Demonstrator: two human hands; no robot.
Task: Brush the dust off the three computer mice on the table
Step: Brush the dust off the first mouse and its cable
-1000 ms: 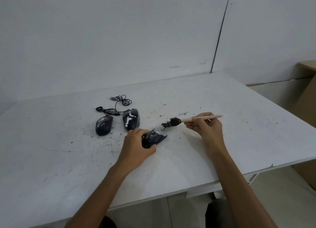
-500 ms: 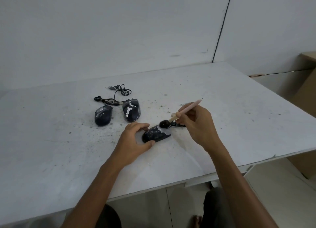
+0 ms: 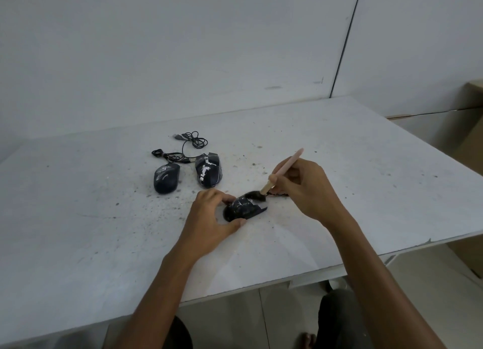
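Three dusty black mice lie on the white table [image 3: 78, 218]. My left hand [image 3: 209, 218] grips the nearest mouse [image 3: 244, 207] between thumb and fingers, holding it on the tabletop. My right hand [image 3: 303, 186] holds a brush [image 3: 274, 178] by its pale wooden handle; the dark bristles touch the top of that mouse. Further back on the left a second mouse [image 3: 166, 178] sits beside a third mouse [image 3: 208, 172], both streaked with white dust.
Tangled black cables [image 3: 188, 146] with a USB plug lie behind the two far mice. Dark dust specks are scattered over the table around the mice. A cardboard box [image 3: 470, 134] stands at the right by the wall. The table's front edge runs below my forearms.
My right hand swung the brush from lying level beside the mouse to tilted handle-up, and brought its bristles onto the mouse's top. My left hand kept its hold on the mouse.
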